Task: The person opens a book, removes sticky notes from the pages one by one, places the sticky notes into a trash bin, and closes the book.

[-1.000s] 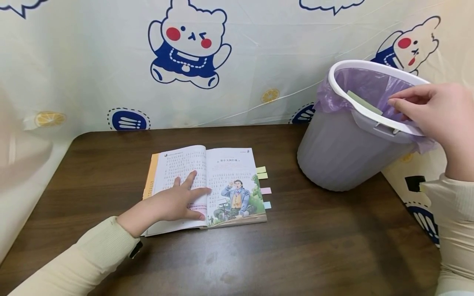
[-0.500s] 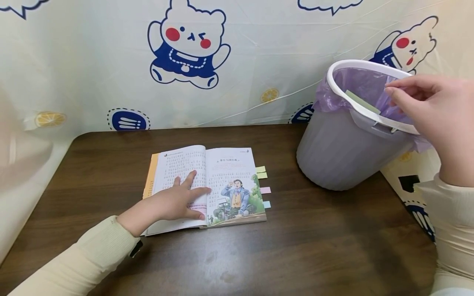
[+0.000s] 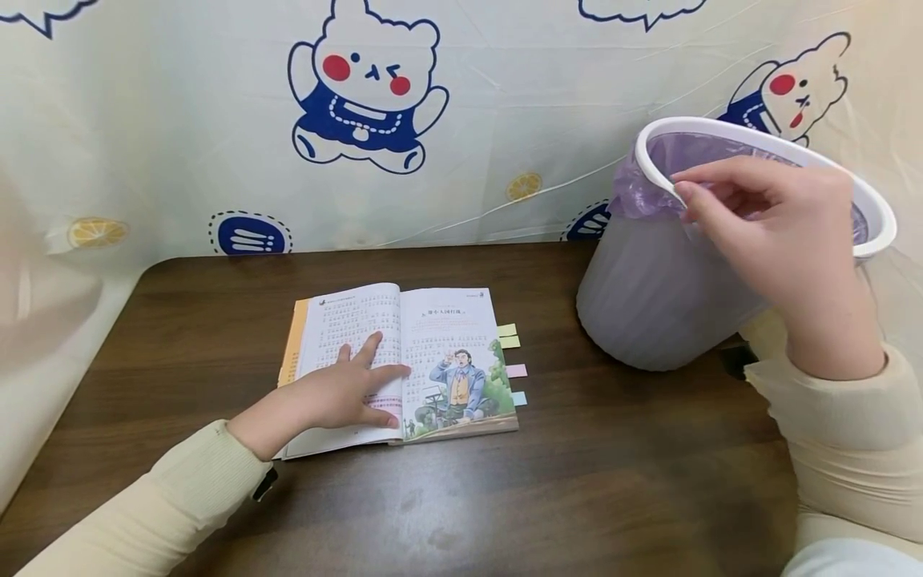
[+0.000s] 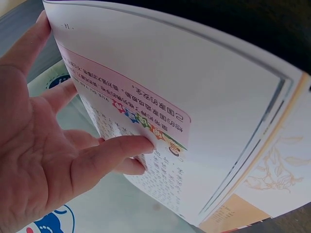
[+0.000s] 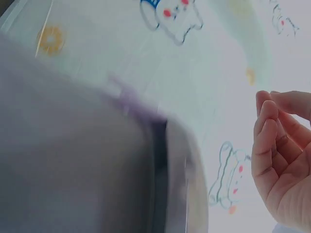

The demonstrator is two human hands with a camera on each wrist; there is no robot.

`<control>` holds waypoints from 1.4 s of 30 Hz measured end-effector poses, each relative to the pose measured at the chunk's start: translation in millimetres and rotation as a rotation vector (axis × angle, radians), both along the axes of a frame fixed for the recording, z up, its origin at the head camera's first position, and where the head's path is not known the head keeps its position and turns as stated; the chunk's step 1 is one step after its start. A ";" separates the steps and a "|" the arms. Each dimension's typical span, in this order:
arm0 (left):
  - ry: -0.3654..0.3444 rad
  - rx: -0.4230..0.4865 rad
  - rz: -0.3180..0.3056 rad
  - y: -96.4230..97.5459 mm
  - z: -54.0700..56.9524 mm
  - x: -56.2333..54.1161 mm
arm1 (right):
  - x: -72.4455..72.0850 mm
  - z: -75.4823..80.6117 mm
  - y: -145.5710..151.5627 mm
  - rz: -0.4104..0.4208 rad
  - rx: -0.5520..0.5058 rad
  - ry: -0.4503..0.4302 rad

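Note:
An open book [image 3: 448, 328] lies on the dark wooden table, with text on both pages and a picture of a man in a blue jacket on the right page. My left hand [image 3: 349, 394] rests on the left page with its fingers spread. Small yellow, pink and blue sticky tabs [image 3: 517, 371] stick out from the book's right edge. Over the rim of a grey trash bin [image 3: 642, 296] hovers my right hand [image 3: 793, 224], fingers curled and thumb tip against the index fingertip. Nothing shows between those tips in the right wrist view. This hand hides part of the bin's opening.
The bin has a white rim [image 3: 881, 215] and a purple bag liner [image 3: 638, 192], and it leans to the right. A pale curtain [image 3: 505, 96] printed with bears stands behind the table [image 3: 577, 497].
My right hand has moved left and nearer across the bin's opening, covering the green strip seen inside earlier. My left hand and the book have stayed in place.

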State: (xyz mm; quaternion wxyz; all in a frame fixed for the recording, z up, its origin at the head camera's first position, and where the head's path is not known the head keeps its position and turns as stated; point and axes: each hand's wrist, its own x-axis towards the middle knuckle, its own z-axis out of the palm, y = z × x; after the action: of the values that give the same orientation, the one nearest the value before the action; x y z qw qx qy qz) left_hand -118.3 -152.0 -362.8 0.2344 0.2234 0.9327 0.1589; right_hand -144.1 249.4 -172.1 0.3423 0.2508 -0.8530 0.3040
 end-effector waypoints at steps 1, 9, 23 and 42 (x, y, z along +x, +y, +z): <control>0.000 0.001 0.000 0.1 0.1 0.1 | 0.4 -1.8 -4.1 0.008 0.023 0.015; 0.000 0.006 0.010 0.7 0.1 1.0 | -4.6 -18.8 -33.3 0.112 0.120 -0.009; -0.015 0.001 0.027 0.7 -3.2 3.4 | -48.4 -91.8 -60.8 0.175 0.215 -0.451; -0.009 -0.005 0.027 -0.2 -5.2 0.4 | -100.8 -184.2 -81.6 0.090 0.314 -0.902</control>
State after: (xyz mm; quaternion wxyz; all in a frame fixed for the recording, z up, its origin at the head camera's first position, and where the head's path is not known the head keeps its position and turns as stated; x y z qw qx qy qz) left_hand -117.9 -152.2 -368.1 0.2370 0.2097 0.9349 0.1609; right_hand -244.9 167.8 -356.4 -0.1175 0.1794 -0.9402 0.2648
